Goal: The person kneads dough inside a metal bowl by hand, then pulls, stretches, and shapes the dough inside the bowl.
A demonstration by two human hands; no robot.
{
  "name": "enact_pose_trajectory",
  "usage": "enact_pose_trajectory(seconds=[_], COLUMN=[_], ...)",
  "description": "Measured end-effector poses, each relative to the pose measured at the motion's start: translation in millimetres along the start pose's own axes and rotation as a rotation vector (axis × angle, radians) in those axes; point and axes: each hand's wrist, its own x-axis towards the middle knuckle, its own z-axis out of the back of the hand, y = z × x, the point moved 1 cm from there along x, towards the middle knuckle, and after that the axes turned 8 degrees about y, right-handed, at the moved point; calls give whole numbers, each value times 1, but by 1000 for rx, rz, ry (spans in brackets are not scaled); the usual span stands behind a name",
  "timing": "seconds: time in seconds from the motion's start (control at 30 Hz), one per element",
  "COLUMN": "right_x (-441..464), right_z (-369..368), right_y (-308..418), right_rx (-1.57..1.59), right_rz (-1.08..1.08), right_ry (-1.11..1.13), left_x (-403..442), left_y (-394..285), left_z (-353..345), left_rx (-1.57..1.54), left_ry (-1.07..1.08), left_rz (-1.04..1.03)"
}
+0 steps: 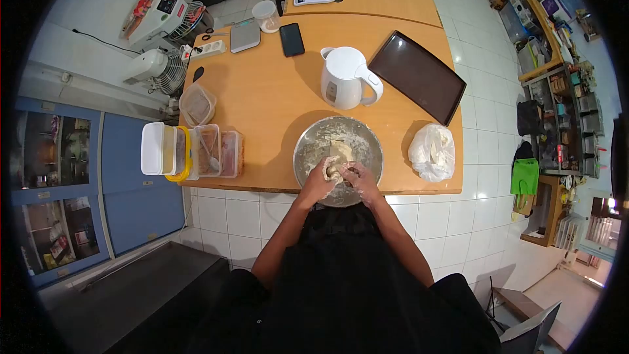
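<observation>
A wide metal mixing bowl (303, 141) stands at the table's front edge, its inner wall smeared with flour and dough. Pale, sticky dough (341, 151) lies in it, and part of it is between my hands. My left hand (320, 182) has its fingers curled round the dough from the left, with dough stuck to them. From the right, my right hand (360, 180) grips the same dough with bent, coated fingers. The fingertips of both hands are partly hidden by the dough.
Behind the bowl stands a white electric kettle (345, 72), with a dark baking tray (419, 75) beyond it. A plastic bag of white contents (432, 152) sits right. Plastic containers (209, 151) line the left. Farther back lie a phone (292, 40) and a scale (245, 35).
</observation>
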Motion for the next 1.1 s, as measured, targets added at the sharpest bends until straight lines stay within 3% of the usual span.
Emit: enact_pose_trajectory(seconds=[0.07,0.17,0.37,0.57,0.93,1.1], right_x=[-1,-2,-2,-7,-8,-6], right_z=[-1,0,3,3,3,7], right_y=[0,2,-4,4,6,7], right_rx=[9,63,148,123,282,30], right_rz=[-12,-32,-52,-53,-86,-19], right_ry=[-2,-11,9,4,52,57], left_x=[-3,-8,-4,0,-5,-4], left_y=[-17,-31,-11,-7,-32,-26], left_z=[1,-2,-7,-11,-8,-6], left_rx=[77,247,154,36,189,58], left_ry=[-8,-175,-86,-130,-144,-77], left_rz=[72,-69,46,-59,-3,-14])
